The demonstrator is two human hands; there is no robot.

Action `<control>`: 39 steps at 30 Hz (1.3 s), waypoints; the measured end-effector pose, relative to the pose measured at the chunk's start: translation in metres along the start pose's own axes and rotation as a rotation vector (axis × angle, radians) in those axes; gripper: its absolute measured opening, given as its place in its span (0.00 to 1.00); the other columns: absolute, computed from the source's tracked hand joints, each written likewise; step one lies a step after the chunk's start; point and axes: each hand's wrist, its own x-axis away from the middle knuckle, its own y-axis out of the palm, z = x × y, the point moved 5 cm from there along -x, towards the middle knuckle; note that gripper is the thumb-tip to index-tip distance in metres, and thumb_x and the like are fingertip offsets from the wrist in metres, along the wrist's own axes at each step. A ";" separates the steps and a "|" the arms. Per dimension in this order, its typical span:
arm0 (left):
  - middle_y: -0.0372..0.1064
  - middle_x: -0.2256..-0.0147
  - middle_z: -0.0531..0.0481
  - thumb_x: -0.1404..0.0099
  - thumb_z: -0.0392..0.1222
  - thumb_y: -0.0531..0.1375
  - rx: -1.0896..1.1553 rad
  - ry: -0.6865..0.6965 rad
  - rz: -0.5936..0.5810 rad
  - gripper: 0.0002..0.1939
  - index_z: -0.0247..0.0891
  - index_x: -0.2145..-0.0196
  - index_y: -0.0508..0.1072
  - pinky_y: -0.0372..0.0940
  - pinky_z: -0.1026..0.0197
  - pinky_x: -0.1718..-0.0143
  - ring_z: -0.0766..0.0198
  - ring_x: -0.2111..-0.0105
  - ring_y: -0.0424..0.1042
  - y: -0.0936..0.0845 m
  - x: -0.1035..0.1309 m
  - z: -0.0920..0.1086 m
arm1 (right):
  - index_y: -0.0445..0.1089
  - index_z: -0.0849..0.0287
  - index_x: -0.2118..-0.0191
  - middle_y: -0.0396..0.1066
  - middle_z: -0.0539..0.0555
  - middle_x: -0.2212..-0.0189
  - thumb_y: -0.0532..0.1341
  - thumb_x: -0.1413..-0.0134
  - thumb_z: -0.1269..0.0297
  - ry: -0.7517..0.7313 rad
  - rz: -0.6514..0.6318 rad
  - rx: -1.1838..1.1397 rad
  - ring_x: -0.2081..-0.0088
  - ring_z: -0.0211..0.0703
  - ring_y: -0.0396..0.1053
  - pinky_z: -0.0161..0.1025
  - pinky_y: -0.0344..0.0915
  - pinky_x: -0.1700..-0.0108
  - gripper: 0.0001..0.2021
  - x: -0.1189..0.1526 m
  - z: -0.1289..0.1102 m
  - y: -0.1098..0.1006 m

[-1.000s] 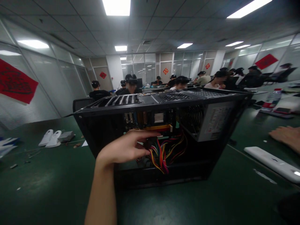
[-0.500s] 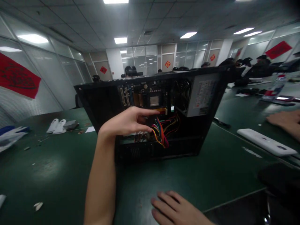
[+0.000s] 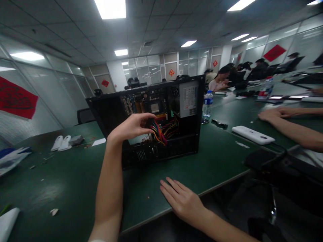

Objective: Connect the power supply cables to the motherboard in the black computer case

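Observation:
An open black computer case (image 3: 186, 139) stands upright on the green table, showing its motherboard (image 3: 161, 97) and a silver power supply (image 3: 188, 99). My left hand (image 3: 132, 126) reaches into the case, thumb and fingers curled around the end of a multicoloured cable bundle (image 3: 159, 132). The cables loop down beside my fingertips; the gripped end is hidden by the hand. Nearer to me, my right hand (image 3: 180, 200) lies flat by the table edge with fingers stretched out, holding nothing.
To the right are a water bottle (image 3: 207, 106), a black object (image 3: 219, 124) and a white power strip (image 3: 252, 135). Another person's arms (image 3: 290, 122) rest beyond it. A black chair (image 3: 280, 168) stands close on the right. White items (image 3: 61, 144) lie at left.
The view has shifted, so the case sits further left and shows more of the room on the right. My left hand stays at the cables; my right hand still lies on the table.

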 end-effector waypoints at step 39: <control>0.77 0.67 0.47 0.35 0.53 0.64 -0.276 0.024 0.014 0.23 0.32 0.50 0.75 0.65 0.66 0.69 0.62 0.68 0.73 0.008 -0.006 0.001 | 0.79 0.45 0.58 0.80 0.49 0.59 0.64 0.44 0.54 0.400 -0.095 -0.834 0.52 0.51 0.77 0.52 0.73 0.46 0.10 0.049 -0.019 0.033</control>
